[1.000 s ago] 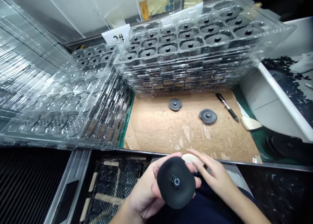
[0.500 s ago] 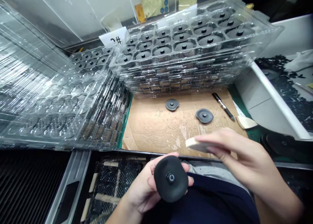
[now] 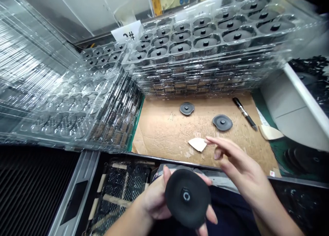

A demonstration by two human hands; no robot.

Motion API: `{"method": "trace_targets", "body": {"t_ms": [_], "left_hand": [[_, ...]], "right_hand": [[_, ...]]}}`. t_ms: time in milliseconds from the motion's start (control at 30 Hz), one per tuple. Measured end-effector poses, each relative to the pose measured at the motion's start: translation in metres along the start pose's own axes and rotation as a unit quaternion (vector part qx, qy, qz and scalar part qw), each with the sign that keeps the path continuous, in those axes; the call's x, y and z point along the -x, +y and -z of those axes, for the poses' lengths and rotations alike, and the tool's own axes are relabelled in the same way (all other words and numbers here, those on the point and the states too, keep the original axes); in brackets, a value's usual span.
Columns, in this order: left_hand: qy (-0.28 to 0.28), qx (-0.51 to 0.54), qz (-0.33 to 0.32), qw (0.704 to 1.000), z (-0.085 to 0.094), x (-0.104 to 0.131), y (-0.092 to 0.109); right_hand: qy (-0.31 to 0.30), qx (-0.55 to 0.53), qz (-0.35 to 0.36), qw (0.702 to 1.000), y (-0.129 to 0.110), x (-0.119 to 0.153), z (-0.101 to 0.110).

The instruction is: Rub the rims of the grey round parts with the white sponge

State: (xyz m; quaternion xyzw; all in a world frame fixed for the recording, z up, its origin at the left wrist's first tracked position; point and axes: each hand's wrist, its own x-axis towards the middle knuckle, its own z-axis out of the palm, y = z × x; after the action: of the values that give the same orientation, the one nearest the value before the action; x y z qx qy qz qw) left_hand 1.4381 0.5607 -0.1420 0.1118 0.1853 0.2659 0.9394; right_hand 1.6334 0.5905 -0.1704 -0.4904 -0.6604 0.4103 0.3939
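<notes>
A black, slightly wavy-edged disc [image 3: 189, 212] with a small raised hub at its centre rests in my left hand [image 3: 158, 200], whose fingers curl round its rim from beneath. On the cardboard lies a cream-coloured wedge-shaped pad [image 3: 197, 144], maybe a sponge. Close over its right corner is my right hand [image 3: 241, 167], fingers apart and holding nothing; whether a fingertip still touches the pad I cannot tell. Farther back, two similar dark discs, a left one [image 3: 186, 108] and a right one [image 3: 222, 122], sit on the cardboard [image 3: 159, 133].
A black pen-like tool [image 3: 244, 114] and another cream pad [image 3: 271, 132] lie at the right. Stacked clear trays [image 3: 205, 62] with black discs stand behind, more clear trays [image 3: 102, 102] at the left. A white bin [image 3: 295, 105] of small black parts is on the right.
My right hand has put the cream pad down on the cardboard and let go. The left hand has turned slightly with the black disc, which now appears lower and nearer. The view has shifted a little.
</notes>
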Motion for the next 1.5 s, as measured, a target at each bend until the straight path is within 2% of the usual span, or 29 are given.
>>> {"method": "trace_targets", "body": {"t_ms": [67,133,233,300,400,500,633,767,933,1067,1200,1300,1367,1400,1500], "left_hand": [[0.004,-0.001,0.004,1.0,0.002,-0.002,-0.001],[0.028,-0.034,-0.018,0.999,0.004,-0.004,-0.002],[0.051,-0.118,-0.027,0.991,0.003,-0.005,-0.001],[0.037,-0.149,-0.008,0.988,0.002,-0.005,0.001],[0.034,-0.164,0.008,0.986,0.001,-0.003,0.004],[0.07,-0.16,0.014,0.985,0.0,-0.001,0.006],[0.122,-0.127,0.016,0.984,-0.001,0.0,0.005],[0.116,-0.067,0.028,0.991,0.0,-0.001,0.004],[0.106,0.006,0.034,0.994,0.01,0.0,0.0],[0.157,-0.016,0.003,0.987,0.018,-0.004,-0.008],[0.215,-0.022,-0.018,0.976,0.021,-0.017,-0.017],[0.19,-0.017,0.019,0.982,0.02,-0.029,-0.023],[0.167,-0.024,0.045,0.985,0.018,-0.035,-0.026],[0.164,-0.031,0.054,0.984,0.018,-0.037,-0.027],[0.172,-0.059,0.058,0.982,0.018,-0.04,-0.026]], "right_hand": [[-0.065,-0.021,0.054,0.996,-0.026,0.01,0.011],[-0.109,-0.015,0.097,0.989,-0.041,0.016,0.014],[-0.156,0.01,0.13,0.979,-0.047,0.017,0.009],[-0.195,0.013,0.135,0.971,-0.046,0.015,0.006],[-0.25,-0.004,0.121,0.961,-0.045,0.012,0.006],[-0.276,-0.016,0.063,0.959,-0.045,0.014,0.008],[-0.281,-0.055,-0.001,0.958,-0.043,0.019,0.006],[-0.268,-0.062,0.006,0.961,-0.038,0.021,0.001],[-0.194,0.004,0.035,0.98,-0.039,0.02,-0.004],[-0.153,0.087,0.082,0.981,-0.043,0.02,-0.015],[-0.1,0.141,0.057,0.983,-0.034,0.025,-0.025],[-0.052,0.154,0.006,0.987,-0.015,0.038,-0.015],[0.045,0.207,-0.051,0.976,0.005,0.051,0.004],[0.114,0.246,-0.084,0.959,0.016,0.057,0.017],[0.313,0.363,-0.16,0.863,0.055,0.069,0.058]]}}
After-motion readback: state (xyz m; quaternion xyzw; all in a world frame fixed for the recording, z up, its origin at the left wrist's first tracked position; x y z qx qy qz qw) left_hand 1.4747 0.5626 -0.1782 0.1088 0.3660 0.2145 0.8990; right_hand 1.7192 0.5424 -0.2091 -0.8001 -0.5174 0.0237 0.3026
